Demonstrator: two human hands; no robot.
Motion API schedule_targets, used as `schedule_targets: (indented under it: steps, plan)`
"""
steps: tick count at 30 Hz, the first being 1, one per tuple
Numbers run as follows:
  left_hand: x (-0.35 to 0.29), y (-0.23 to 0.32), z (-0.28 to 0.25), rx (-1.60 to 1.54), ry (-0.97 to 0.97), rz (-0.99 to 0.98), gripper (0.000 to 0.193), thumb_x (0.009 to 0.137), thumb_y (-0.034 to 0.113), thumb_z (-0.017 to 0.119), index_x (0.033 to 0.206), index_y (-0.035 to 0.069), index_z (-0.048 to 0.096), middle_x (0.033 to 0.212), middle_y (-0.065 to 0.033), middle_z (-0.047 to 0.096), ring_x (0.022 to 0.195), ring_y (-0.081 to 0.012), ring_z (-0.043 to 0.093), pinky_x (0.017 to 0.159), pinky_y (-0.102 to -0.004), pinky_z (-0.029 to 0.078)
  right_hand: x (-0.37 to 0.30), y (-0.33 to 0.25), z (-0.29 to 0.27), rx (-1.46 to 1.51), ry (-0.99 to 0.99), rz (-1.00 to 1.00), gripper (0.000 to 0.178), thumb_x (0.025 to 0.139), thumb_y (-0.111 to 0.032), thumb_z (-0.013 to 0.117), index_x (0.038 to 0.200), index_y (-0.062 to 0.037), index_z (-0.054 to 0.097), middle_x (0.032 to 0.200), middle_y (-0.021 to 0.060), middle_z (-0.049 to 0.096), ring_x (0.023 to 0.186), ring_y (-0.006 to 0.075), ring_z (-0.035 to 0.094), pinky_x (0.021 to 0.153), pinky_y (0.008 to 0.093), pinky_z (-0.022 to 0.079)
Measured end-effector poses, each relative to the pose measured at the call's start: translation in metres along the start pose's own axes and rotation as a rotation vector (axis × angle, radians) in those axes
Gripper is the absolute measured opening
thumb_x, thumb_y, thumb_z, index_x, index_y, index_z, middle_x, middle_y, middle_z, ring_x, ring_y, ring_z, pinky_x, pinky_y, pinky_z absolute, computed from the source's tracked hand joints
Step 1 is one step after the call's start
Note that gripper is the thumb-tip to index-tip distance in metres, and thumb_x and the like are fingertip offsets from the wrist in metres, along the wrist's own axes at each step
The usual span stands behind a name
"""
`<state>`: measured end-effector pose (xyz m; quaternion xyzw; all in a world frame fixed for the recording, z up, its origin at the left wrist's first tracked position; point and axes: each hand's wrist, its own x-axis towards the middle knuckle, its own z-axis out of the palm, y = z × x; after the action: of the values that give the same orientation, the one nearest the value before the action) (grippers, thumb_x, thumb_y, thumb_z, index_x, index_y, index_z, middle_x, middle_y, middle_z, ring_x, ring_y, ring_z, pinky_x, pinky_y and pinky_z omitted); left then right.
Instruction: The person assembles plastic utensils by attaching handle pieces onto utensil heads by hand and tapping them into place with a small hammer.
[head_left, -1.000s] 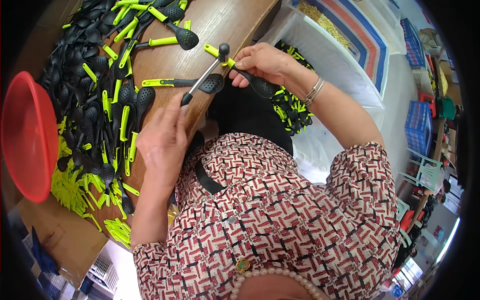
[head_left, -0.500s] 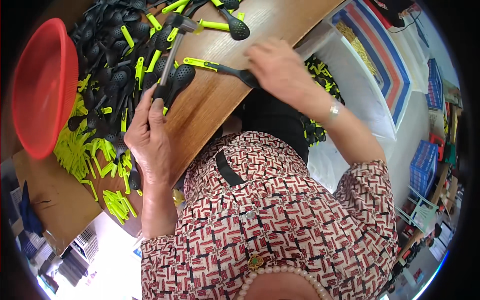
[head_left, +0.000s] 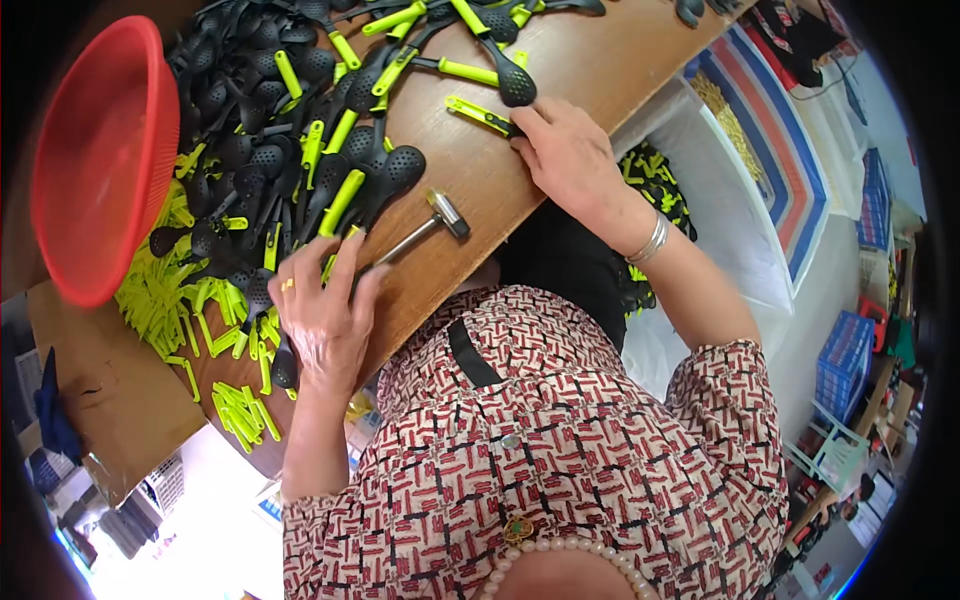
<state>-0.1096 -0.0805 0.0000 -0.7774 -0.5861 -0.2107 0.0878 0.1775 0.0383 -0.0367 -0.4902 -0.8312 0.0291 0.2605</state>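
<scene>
A small hammer [head_left: 412, 238] with a metal head lies on the wooden table. Over the end of its handle is my left hand [head_left: 328, 300], fingers apart, beside the heap of black kitchen utensils. My right hand [head_left: 578, 165] is closed on a utensil with a lime-green handle [head_left: 480, 115]; its black end is hidden under my fingers. Just above those fingertips rests a black perforated spoon [head_left: 517, 85], its green handle toward the heap. Another dark spoon [head_left: 403, 168] with holes sits between my hands at the heap's edge.
A red plastic basin [head_left: 105, 160] stands at the far left. Loose green handle pieces [head_left: 150, 285] are piled beside it. Right of the table edge, a white-lined container [head_left: 735, 190] opens near more green-and-black utensils [head_left: 660, 185]. Blue boxes [head_left: 845, 350] stand farther right.
The hammer has gone from upright in my left hand to lying on the table, and that hand has opened. My right hand, blurred before, now has its fingers on the utensil. The view has shifted slightly.
</scene>
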Motion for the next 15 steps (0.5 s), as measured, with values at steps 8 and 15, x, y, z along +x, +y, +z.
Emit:
schedule_targets:
  steps: [8,15]
  plan:
    - [0.182,-0.083,0.052,0.117,0.172,0.209,0.016,0.092,0.017,0.065,0.103,0.009,0.073,0.089,-0.0107,0.065,0.087,-0.0340,0.061,0.079,-0.0402,0.049,0.000,-0.011,0.001,-0.033,0.089,-0.110,0.010,0.082,-0.008,0.064,0.090,-0.0057,0.059,0.088,0.0107,0.054,0.085,0.0296,0.055,0.075,0.0398,0.044]
    - [0.233,-0.022,0.087,-0.131,0.007,0.406,0.015,0.089,0.019,0.069,0.098,0.009,0.074,0.089,-0.0076,0.066,0.090,-0.0300,0.063,0.079,-0.0399,0.052,-0.011,-0.010,-0.017,-0.082,0.070,-0.135,0.013,0.078,-0.008,0.057,0.091,-0.0051,0.060,0.087,0.0090,0.054,0.087,0.0269,0.055,0.074,0.0368,0.043]
